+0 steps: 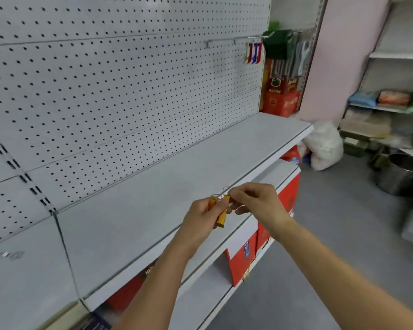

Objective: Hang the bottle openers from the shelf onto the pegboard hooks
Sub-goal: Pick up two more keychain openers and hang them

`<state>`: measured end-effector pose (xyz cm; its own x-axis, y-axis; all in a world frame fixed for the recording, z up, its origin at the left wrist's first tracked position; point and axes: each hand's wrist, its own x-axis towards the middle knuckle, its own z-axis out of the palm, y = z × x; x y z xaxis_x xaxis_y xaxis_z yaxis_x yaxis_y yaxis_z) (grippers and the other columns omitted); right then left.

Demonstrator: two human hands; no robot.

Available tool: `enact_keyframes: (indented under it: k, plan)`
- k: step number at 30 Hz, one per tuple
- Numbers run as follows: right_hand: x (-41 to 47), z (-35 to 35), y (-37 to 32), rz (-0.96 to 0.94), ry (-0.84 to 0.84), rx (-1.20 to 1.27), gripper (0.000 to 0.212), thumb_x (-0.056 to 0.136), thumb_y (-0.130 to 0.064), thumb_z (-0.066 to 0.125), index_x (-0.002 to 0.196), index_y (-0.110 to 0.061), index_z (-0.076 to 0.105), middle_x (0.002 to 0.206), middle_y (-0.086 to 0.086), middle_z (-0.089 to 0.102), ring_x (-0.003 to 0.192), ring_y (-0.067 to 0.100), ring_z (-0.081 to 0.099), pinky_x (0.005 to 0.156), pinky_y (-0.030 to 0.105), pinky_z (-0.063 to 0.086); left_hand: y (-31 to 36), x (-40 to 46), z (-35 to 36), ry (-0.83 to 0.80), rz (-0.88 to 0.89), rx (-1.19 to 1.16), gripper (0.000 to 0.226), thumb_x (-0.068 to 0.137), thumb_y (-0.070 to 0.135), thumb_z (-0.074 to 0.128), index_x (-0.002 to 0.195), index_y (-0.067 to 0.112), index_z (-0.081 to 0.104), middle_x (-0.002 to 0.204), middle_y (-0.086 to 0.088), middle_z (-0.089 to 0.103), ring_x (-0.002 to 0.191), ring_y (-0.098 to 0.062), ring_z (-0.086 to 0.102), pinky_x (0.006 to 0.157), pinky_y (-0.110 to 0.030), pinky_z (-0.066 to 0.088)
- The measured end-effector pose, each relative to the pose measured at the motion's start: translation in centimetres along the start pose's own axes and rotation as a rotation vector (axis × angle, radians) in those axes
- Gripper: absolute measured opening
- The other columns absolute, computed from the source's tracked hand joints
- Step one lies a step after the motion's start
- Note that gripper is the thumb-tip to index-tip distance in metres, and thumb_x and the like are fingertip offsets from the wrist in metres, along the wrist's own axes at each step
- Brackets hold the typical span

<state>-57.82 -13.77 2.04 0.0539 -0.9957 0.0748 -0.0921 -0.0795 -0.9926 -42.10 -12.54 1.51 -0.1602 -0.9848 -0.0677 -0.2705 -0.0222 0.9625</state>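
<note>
Two orange bottle openers [223, 215] with metal key rings hang between my hands above the front edge of the grey shelf [153, 198]. My left hand [202, 219] grips their bodies. My right hand [255, 198] pinches a key ring at their top. Far up on the right of the white pegboard [105, 91] a long metal hook [234, 40] sticks out, with red, white and blue bottle openers [254, 53] hanging at its end.
Another small metal item [11, 254] lies on the shelf at far left. Red boxes [281, 96] stand beyond the shelf's right end and under it. Green packs hang at upper right. A white sack [324, 146] and a metal pot [403, 175] sit on the floor.
</note>
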Motion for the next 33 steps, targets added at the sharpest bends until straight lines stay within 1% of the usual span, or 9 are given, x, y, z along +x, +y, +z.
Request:
enact_keyframes:
  k: [5, 8, 10, 14, 18, 21, 26, 30, 33]
  plan:
    - [1.4, -5.5, 0.3, 0.029, 0.09, 0.117, 0.013, 0.09, -0.009, 0.063, 0.086, -0.003, 0.074, 0.08, 0.015, 0.073, 0.074, 0.023, 0.069, 0.065, 0.026, 0.054, 2.3, 2.8, 4.6, -0.031, 0.035, -0.006, 0.033, 0.097, 0.038, 0.053, 0.082, 0.015, 0.071, 0.047, 0.015, 0.047, 0.044, -0.002, 0.042, 0.049, -0.011, 0.034]
    - [3.3, -8.3, 0.7, 0.026, 0.119, 0.136, 0.013, 0.091, -0.008, 0.061, 0.088, -0.002, 0.072, 0.083, 0.016, 0.072, 0.073, 0.022, 0.068, 0.064, 0.026, 0.054, 2.9, 5.8, 6.5, -0.024, 0.046, 0.011, 0.033, 0.096, 0.037, 0.054, 0.086, 0.01, 0.07, 0.049, 0.014, 0.044, 0.047, -0.004, 0.039, 0.049, -0.013, 0.033]
    - [5.1, -10.1, 0.8, 0.013, 0.136, 0.133, 0.014, 0.092, -0.008, 0.059, 0.09, -0.001, 0.071, 0.083, 0.016, 0.071, 0.072, 0.019, 0.068, 0.063, 0.026, 0.055, 3.2, 8.1, 7.8, -0.009, 0.06, 0.008, 0.027, 0.095, 0.034, 0.057, 0.089, 0.01, 0.066, 0.053, 0.012, 0.042, 0.051, -0.009, 0.037, 0.05, -0.018, 0.034]
    - [10.0, -14.0, 0.8, -0.022, 0.159, 0.124, 0.012, 0.093, -0.008, 0.058, 0.09, -0.003, 0.069, 0.082, 0.011, 0.072, 0.074, 0.017, 0.069, 0.061, 0.024, 0.053, 4.1, 13.7, 10.1, 0.012, 0.07, 0.038, 0.018, 0.091, 0.034, 0.06, 0.097, 0.017, 0.063, 0.06, 0.01, 0.045, 0.055, -0.009, 0.042, 0.054, -0.022, 0.037]
    - [15.8, -17.6, 0.5, -0.045, 0.153, 0.1, 0.014, 0.093, -0.011, 0.059, 0.093, 0.0, 0.067, 0.085, 0.015, 0.074, 0.07, 0.015, 0.068, 0.063, 0.026, 0.054, 5.8, 20.1, 11.9, 0.03, 0.023, -0.064, 0.029, 0.095, 0.045, 0.048, 0.094, 0.017, 0.057, 0.062, 0.005, 0.04, 0.053, -0.011, 0.034, 0.054, -0.027, 0.031]
    - [20.2, -19.9, 0.3, -0.044, 0.126, 0.076, 0.014, 0.093, -0.012, 0.059, 0.094, -0.001, 0.067, 0.086, 0.016, 0.074, 0.071, 0.017, 0.067, 0.063, 0.028, 0.053, 7.4, 24.7, 13.0, 0.075, 0.026, -0.123, 0.031, 0.098, 0.042, 0.039, 0.092, 0.016, 0.056, 0.058, 0.005, 0.039, 0.052, -0.012, 0.032, 0.053, -0.027, 0.028]
    - [27.0, -22.7, -0.2, -0.072, 0.085, 0.085, 0.013, 0.091, -0.014, 0.061, 0.091, -0.003, 0.069, 0.083, 0.014, 0.075, 0.069, 0.015, 0.067, 0.064, 0.03, 0.051, 10.0, 31.2, 13.7, 0.106, 0.081, -0.058, 0.03, 0.1, 0.033, 0.034, 0.091, 0.016, 0.058, 0.06, 0.0, 0.041, 0.057, -0.015, 0.036, 0.062, -0.029, 0.035]
    - [30.2, -23.6, -1.0, -0.083, 0.046, 0.133, 0.011, 0.09, -0.014, 0.064, 0.085, -0.007, 0.069, 0.08, 0.013, 0.075, 0.069, 0.018, 0.066, 0.061, 0.027, 0.052, 11.5, 33.8, 13.8, 0.182, 0.099, -0.052, 0.028, 0.101, 0.029, 0.034, 0.094, 0.018, 0.059, 0.059, 0.001, 0.05, 0.053, -0.014, 0.044, 0.062, -0.027, 0.04]
    - [32.8, -24.4, -2.0, -0.118, 0.011, 0.163, 0.01, 0.088, -0.011, 0.065, 0.084, -0.004, 0.071, 0.078, 0.011, 0.072, 0.067, 0.018, 0.064, 0.058, 0.028, 0.052, 12.4, 35.3, 14.2, 0.262, 0.117, -0.086, 0.025, 0.102, 0.03, 0.036, 0.096, 0.02, 0.058, 0.057, 0.0, 0.053, 0.052, -0.016, 0.047, 0.063, -0.03, 0.04]
